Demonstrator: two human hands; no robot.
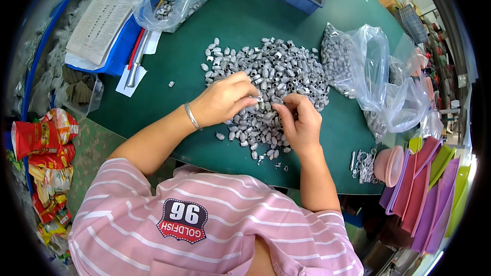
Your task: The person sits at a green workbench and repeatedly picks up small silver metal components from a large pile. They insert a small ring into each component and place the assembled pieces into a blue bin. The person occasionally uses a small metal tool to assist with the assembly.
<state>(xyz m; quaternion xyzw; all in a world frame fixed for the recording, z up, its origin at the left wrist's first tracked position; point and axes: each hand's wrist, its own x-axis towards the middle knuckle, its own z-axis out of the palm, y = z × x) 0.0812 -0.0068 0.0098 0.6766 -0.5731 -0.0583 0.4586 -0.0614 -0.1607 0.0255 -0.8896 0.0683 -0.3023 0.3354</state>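
frame centre: left hand (227, 98) pinches silvery piece (259, 99) | right hand (303, 122) pinches grey piece (277, 100) | both likely light, stiff, slick | best held by outer sides

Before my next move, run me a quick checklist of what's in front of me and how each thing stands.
1. Left hand has a part: ok, its fingertips pinch a silvery piece.
2. Right hand has a firm grip: cannot tell; its thumb and finger meet at the pile, the detail too small.
3. Pile within reach: ok, both hands are at it.
4. All parts together: not ok, a stray part lies off to the left.
5. Clear bag right of the pile closed: cannot tell.
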